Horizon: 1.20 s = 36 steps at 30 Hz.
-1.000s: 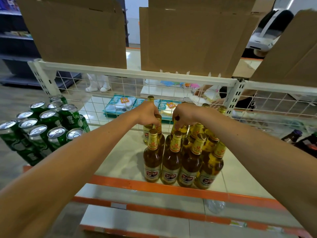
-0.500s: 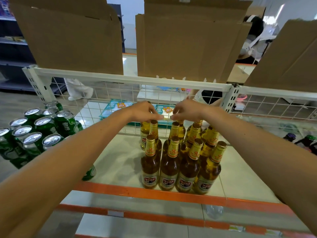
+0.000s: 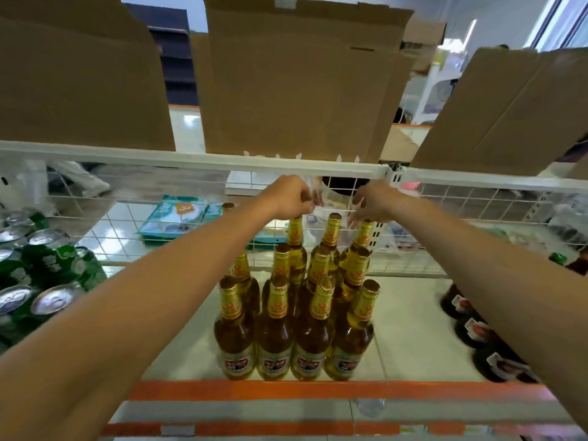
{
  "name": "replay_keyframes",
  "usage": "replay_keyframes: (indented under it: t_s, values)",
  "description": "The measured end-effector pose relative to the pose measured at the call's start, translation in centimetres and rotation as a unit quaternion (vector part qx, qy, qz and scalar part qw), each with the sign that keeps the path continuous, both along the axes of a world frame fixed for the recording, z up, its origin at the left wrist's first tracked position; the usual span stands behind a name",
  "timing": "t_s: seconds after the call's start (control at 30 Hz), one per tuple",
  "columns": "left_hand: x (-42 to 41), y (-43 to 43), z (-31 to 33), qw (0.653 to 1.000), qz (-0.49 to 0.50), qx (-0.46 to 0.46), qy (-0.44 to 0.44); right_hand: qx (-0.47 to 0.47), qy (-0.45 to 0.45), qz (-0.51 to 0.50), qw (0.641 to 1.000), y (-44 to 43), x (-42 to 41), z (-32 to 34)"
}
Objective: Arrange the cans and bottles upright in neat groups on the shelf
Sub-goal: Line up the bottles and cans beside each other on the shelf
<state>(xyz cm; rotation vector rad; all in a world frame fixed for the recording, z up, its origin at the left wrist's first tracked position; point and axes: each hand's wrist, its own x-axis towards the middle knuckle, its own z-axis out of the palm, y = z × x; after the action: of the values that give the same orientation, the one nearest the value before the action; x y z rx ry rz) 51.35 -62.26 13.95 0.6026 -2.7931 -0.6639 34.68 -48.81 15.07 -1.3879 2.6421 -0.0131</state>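
Head view looks down on a block of amber bottles with gold foil necks, standing upright on the shelf. Both bare arms reach over the block to its rear row. The left hand has its fingers curled together on top of the rear-left bottle, pinching it at the cap, which the fingertips hide. The right hand points its fingers down at the cap of the rear-right bottle. That hand is blurred, so I cannot tell whether it grips the cap or only touches it. Between the two hands the rear-middle bottle stands free, its cap showing. The block has four bottles across its front row and four behind those. With the three under the hands and one more cap at the block's rear left corner, about twelve show. Left of the block sits a cluster of green cans, upright with silver tops. At least six tops show, though blur makes the count unsure. Right of the block, well apart from it, are three dark bottles with white and red labels. Behind the block runs a white wire grid, and above it three cardboard boxes sit on the next level.
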Motion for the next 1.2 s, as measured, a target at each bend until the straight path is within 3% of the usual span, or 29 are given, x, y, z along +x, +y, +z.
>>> replay_keyframes:
  t_s: [0.3,0.77,1.03,1.2]
  values:
    - [-8.5,2.1,-3.7,0.99,-0.036,-0.033,-0.131,0.055,-0.052,0.025,0.997,0.2,-3.7,-3.6]
    - [-6.6,1.9,-3.8,0.987,-0.05,-0.09,-0.127,0.044,-0.07,0.06,0.995,0.5,-2.3,-3.5]
    - [-5.8,2.7,-3.3,0.987,-0.057,-0.071,-0.135,0.044,-0.107,0.044,0.992,0.2,-2.4,-3.6]
    - [-5.2,2.5,-3.2,0.989,-0.071,-0.053,-0.12,0.093,-0.109,0.053,0.988,-0.5,-2.7,-3.0]
